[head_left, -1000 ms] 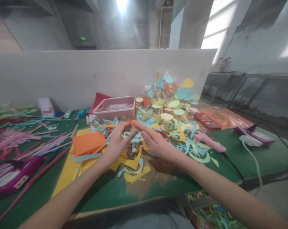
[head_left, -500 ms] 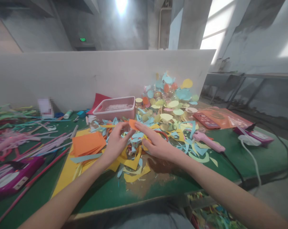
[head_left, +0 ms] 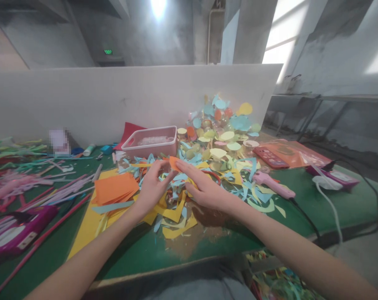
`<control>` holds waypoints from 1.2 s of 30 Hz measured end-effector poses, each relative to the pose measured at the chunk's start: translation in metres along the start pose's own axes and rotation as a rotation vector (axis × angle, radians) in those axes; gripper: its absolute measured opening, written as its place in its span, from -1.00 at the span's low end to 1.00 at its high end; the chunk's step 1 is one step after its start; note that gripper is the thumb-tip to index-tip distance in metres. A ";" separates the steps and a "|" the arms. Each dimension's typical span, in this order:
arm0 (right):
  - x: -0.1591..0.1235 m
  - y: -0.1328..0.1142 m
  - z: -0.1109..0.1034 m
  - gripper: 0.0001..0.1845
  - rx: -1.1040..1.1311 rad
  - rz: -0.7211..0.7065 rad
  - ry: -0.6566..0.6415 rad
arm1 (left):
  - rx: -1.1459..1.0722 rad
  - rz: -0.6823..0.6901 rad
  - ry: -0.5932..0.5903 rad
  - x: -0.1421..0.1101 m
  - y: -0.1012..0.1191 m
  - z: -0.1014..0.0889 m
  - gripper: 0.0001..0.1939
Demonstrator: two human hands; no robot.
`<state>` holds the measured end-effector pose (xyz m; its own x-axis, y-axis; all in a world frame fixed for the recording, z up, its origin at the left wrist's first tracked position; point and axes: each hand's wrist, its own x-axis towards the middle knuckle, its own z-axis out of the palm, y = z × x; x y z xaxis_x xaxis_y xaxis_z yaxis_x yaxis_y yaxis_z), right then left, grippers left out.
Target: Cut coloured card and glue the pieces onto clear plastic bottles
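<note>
A small orange paper piece (head_left: 173, 161) is raised above the scraps, between my two hands. My left hand (head_left: 151, 185) curls around its left side, with thumb and fingers bent toward it; something clear may be in that grip, but it is too blurred to tell. From the right, my right hand (head_left: 206, 189) presses its fingertips on the same paper, its thumb lower and apart. Beneath both hands lie blue and yellow paper offcuts (head_left: 173, 212). Left of my left hand, a stack of orange paper sheets (head_left: 116, 188) rests on a yellow sheet (head_left: 85, 229).
Behind my hands stands a pink basket (head_left: 151, 146). Paper-topped clear pieces (head_left: 226, 137) are heaped at the back right. A pink glue gun (head_left: 274, 186) with a black cord, a red phone-like case (head_left: 271, 158) and a purple power strip (head_left: 339, 179) lie rightward.
Both hands stay almost in place on the orange paper. The fingers of my right hand have shifted very slightly to the left.
</note>
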<state>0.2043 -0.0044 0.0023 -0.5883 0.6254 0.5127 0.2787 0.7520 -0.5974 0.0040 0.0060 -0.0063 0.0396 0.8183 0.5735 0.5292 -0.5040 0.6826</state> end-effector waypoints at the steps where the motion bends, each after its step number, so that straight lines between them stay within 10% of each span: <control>1: 0.000 0.000 0.000 -0.32 -0.002 0.000 -0.003 | 0.004 0.005 -0.002 0.000 0.000 0.000 -0.69; 18: 0.000 -0.003 -0.002 -0.36 0.081 0.051 0.000 | 0.012 0.020 -0.019 -0.001 0.004 -0.001 -0.66; 30: 0.010 0.015 -0.013 -0.67 0.487 0.133 0.599 | 0.254 0.207 -0.037 0.001 0.017 -0.012 -0.70; 36: 0.011 0.011 -0.017 -0.76 0.462 0.192 0.712 | 0.330 0.385 -0.239 0.003 0.017 -0.017 -0.73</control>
<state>0.2139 0.0143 0.0121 0.0955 0.8301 0.5494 -0.1023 0.5572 -0.8241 -0.0010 -0.0047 0.0152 0.4529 0.6516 0.6084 0.6744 -0.6968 0.2442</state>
